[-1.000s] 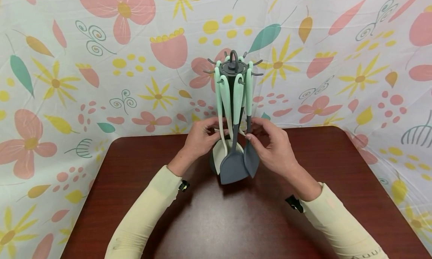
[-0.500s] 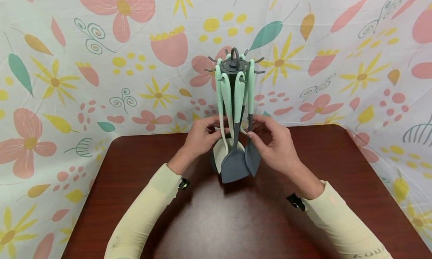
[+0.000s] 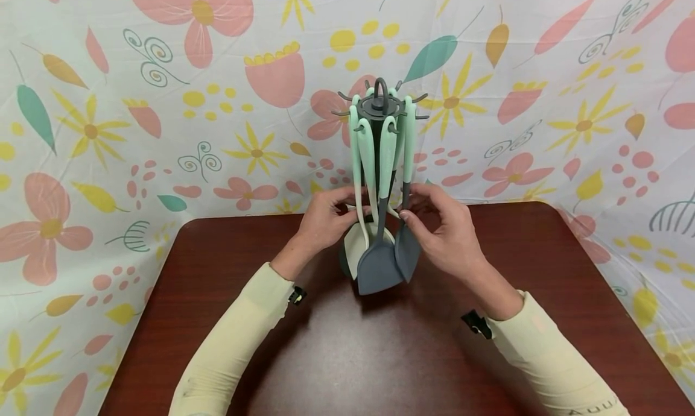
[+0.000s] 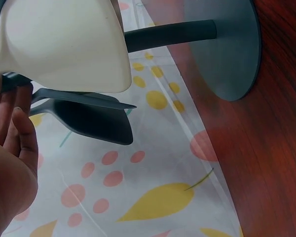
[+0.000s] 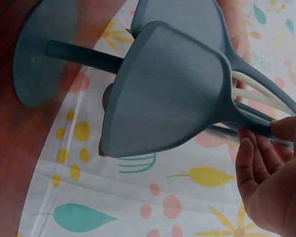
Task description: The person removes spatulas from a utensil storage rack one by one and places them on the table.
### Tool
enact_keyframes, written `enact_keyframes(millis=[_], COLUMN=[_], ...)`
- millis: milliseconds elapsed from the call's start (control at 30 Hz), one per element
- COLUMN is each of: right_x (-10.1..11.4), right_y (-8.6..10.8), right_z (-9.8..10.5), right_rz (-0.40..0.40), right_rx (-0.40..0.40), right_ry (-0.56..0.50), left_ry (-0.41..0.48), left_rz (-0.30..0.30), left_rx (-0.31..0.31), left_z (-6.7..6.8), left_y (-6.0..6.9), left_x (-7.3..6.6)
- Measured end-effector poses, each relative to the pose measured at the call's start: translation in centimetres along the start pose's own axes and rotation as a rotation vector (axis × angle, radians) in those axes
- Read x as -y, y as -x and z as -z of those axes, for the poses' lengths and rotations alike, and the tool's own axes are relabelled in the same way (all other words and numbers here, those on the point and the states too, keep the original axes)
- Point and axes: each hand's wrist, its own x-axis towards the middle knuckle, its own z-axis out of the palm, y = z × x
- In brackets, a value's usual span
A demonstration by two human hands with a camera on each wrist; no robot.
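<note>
A utensil rack (image 3: 379, 107) stands on the table, its dark hooks hung with several green-handled utensils. My left hand (image 3: 320, 223) is at its left side, thumb and fingers behind a cream spatula's shaft. In the left wrist view, the cream spatula (image 4: 66, 44) hides the thumb, and fingers (image 4: 24, 131) curl by a dark utensil shaft (image 4: 14, 80). My right hand (image 3: 447, 235) pinches the shaft of a grey spatula (image 3: 407, 256); in the right wrist view that grey spatula (image 5: 167, 94) fills the middle. A second grey spatula (image 3: 379, 268) hangs at the front.
The rack's round dark base (image 4: 232, 59) rests on the brown table (image 3: 347, 349) near its back edge. Behind hangs a floral cloth (image 3: 505, 60). Two dark grey utensils (image 4: 96, 121) hang under the cream spatula in the left wrist view.
The right-hand grey spatula and its handle have shifted slightly right with my right hand. My left hand keeps nearly the same place.
</note>
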Motion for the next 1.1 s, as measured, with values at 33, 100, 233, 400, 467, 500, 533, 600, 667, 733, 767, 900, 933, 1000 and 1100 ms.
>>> enact_keyframes(millis=[33,100,233,400,467,500,533,600,667,733,767,900,933,1000,1100], right_x=[-0.01,-0.03,-0.06,-0.1,-0.11,-0.13,-0.14,-0.18,-0.2,-0.23,-0.25,-0.31,-0.31,-0.34,-0.35], right_y=[0.0,-0.01,-0.02,0.03,0.03,0.04,0.05,0.11,0.12,0.17,0.19,0.19,0.18,0.2,0.21], right_z=[-0.01,-0.04,-0.07,0.01,0.07,0.11,0.14,0.18,0.2,0.2,0.21,0.25,0.26,0.3,0.36], right_rz=[-0.001,-0.001,0.001,0.001,-0.001,-0.001,0.0,0.003,0.01,0.016,0.016,0.017,0.017,0.017,0.019], right_rx=[0.0,0.001,-0.001,-0.008,-0.009,-0.009,-0.01,-0.009,-0.011,-0.016,-0.018,-0.025,-0.026,-0.024,-0.024], right_ry=[-0.002,-0.006,-0.011,-0.009,-0.007,-0.006,-0.007,-0.006,-0.005,-0.003,-0.003,0.001,0.0,-0.002,-0.003], left_ry=[0.002,0.004,0.01,0.013,0.016,0.017,0.022,0.03,0.034,0.041,0.041,0.041,0.037,0.033,0.024], left_rz=[0.002,0.009,0.009,-0.01,-0.004,-0.001,0.002,0.005,0.004,0.004,0.004,-0.001,-0.003,-0.009,-0.013], left_rx=[0.0,0.002,0.002,-0.001,0.001,0.001,0.003,0.002,0.001,0.001,0.001,-0.003,-0.004,-0.004,-0.002], left_z=[0.01,0.05,0.13,0.18,0.14,0.12,0.09,0.02,-0.03,-0.07,-0.08,-0.05,-0.03,0.01,0.03], left_y=[-0.01,-0.02,-0.01,-0.03,-0.05,-0.05,-0.05,-0.01,0.01,0.03,0.05,0.03,0.01,-0.03,-0.11], left_x=[-0.01,-0.05,-0.01,-0.03,-0.02,-0.01,0.01,0.08,0.13,0.18,0.19,0.17,0.18,0.2,0.23])
